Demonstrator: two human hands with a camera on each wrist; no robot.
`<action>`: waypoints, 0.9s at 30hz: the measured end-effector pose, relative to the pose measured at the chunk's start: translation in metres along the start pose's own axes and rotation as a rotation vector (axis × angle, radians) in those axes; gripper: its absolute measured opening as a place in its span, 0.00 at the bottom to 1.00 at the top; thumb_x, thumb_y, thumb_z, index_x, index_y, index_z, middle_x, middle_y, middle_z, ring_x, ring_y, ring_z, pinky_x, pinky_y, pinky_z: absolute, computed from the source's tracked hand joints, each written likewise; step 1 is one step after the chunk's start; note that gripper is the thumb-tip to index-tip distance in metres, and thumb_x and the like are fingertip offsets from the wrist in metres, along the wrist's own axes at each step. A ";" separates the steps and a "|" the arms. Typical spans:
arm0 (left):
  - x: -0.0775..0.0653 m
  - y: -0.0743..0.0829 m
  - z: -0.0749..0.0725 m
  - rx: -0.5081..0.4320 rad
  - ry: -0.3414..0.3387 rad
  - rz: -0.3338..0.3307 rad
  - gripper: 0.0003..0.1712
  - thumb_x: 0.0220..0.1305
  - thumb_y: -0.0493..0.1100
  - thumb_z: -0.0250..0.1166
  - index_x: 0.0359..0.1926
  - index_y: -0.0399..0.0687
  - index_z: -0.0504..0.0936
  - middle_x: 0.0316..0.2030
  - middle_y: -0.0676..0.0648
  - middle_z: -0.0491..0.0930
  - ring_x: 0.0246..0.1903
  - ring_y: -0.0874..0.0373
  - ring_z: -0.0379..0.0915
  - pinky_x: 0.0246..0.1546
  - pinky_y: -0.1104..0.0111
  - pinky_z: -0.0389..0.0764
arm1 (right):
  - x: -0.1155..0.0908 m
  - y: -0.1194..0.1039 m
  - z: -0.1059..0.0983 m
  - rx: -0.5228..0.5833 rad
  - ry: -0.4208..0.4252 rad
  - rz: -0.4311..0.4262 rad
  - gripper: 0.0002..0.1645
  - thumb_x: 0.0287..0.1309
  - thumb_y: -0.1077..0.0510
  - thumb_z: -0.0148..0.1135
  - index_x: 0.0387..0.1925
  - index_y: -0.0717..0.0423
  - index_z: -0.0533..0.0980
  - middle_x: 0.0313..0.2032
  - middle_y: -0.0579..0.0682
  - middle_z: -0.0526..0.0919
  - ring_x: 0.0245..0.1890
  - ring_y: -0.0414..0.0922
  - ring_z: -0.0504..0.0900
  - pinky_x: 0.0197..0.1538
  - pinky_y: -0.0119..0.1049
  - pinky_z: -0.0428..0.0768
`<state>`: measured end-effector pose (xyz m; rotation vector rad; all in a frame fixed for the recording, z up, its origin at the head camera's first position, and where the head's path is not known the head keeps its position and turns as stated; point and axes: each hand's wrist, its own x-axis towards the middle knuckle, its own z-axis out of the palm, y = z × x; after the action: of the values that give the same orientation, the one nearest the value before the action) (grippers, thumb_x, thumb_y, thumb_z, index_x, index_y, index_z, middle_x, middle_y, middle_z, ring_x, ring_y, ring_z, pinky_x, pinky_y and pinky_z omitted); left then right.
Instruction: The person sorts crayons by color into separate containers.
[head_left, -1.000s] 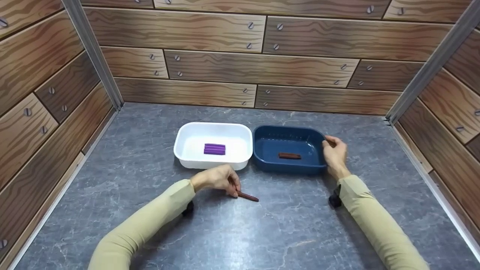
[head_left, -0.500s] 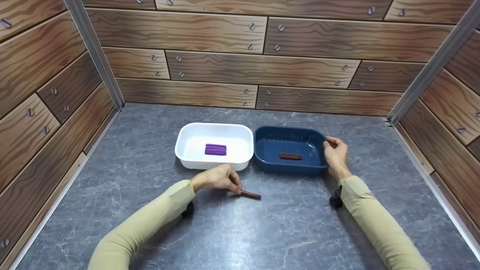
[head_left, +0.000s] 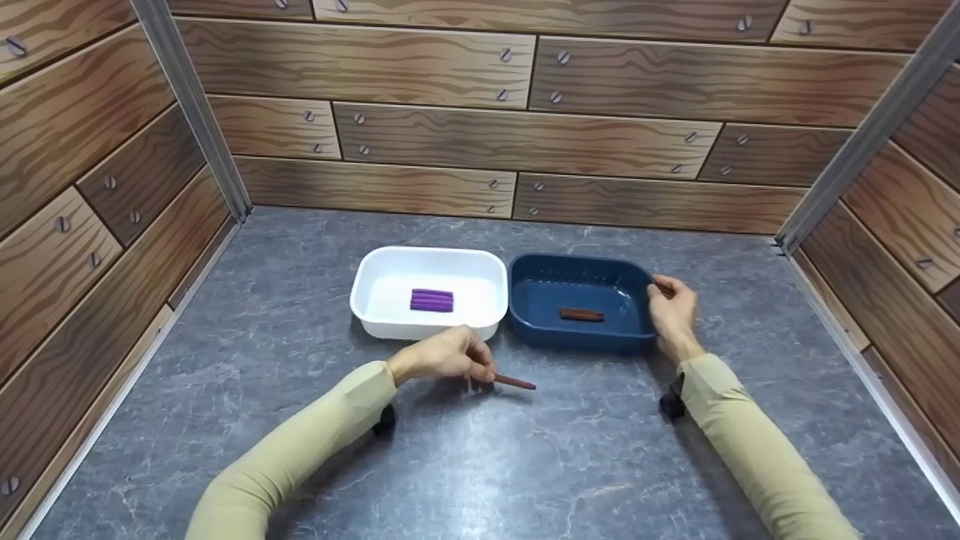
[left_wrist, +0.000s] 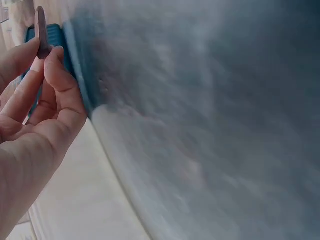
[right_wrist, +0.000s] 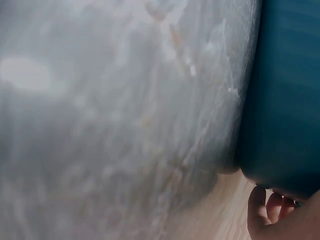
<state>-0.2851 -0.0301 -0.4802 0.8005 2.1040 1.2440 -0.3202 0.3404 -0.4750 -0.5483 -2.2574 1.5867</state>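
Observation:
My left hand (head_left: pixel 450 355) pinches one end of a short brown stick (head_left: pixel 516 382) between thumb and fingertips, over the table in front of the two containers. The left wrist view shows the stick (left_wrist: pixel 41 32) pointing away from the fingertips. At the right end of a dark blue rectangular container (head_left: pixel 581 336), my right hand (head_left: pixel 673 309) grips its rim. Brown sticks (head_left: pixel 581 315) lie side by side on that container's floor. In the right wrist view, curled fingers (right_wrist: pixel 257 207) touch the container's lower corner.
A white rectangular container (head_left: pixel 390 328) stands left of the blue one, close against it, with several purple sticks (head_left: pixel 431 300) inside. The grey marbled table (head_left: pixel 525 465) is bounded by wood-patterned walls (head_left: pixel 420 135) at the back and both sides.
My left hand has moved slightly right and away from me, raising the brown stick off the tabletop. My right hand keeps its grip on the blue container.

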 end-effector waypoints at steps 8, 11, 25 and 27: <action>0.002 0.010 0.000 0.009 0.037 0.008 0.04 0.60 0.35 0.67 0.34 0.40 0.88 0.28 0.44 0.83 0.23 0.66 0.68 0.24 0.76 0.70 | 0.000 0.001 0.000 0.012 0.006 -0.006 0.22 0.69 0.62 0.50 0.62 0.63 0.72 0.58 0.59 0.76 0.50 0.42 0.73 0.52 0.28 0.71; 0.004 0.014 0.001 -0.003 0.040 0.015 0.04 0.61 0.35 0.67 0.35 0.39 0.87 0.32 0.36 0.84 0.24 0.64 0.70 0.25 0.74 0.71 | 0.001 0.002 0.000 0.029 0.009 -0.014 0.22 0.69 0.62 0.50 0.62 0.64 0.72 0.58 0.60 0.76 0.50 0.42 0.73 0.52 0.28 0.71; 0.013 0.029 0.002 -0.048 0.060 0.094 0.05 0.62 0.36 0.66 0.36 0.38 0.86 0.24 0.51 0.78 0.23 0.63 0.69 0.26 0.70 0.72 | 0.001 0.002 -0.001 0.006 0.005 -0.008 0.22 0.70 0.61 0.50 0.63 0.62 0.72 0.59 0.59 0.76 0.50 0.42 0.73 0.51 0.27 0.71; 0.014 0.031 0.002 -0.050 0.065 0.105 0.05 0.63 0.36 0.66 0.36 0.38 0.86 0.24 0.52 0.78 0.23 0.64 0.68 0.26 0.69 0.72 | 0.001 0.001 -0.002 0.005 -0.002 -0.006 0.23 0.70 0.61 0.49 0.63 0.62 0.72 0.59 0.58 0.76 0.51 0.42 0.73 0.52 0.27 0.71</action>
<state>-0.2866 -0.0063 -0.4558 0.8693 2.0968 1.3893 -0.3199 0.3425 -0.4759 -0.5380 -2.2534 1.5906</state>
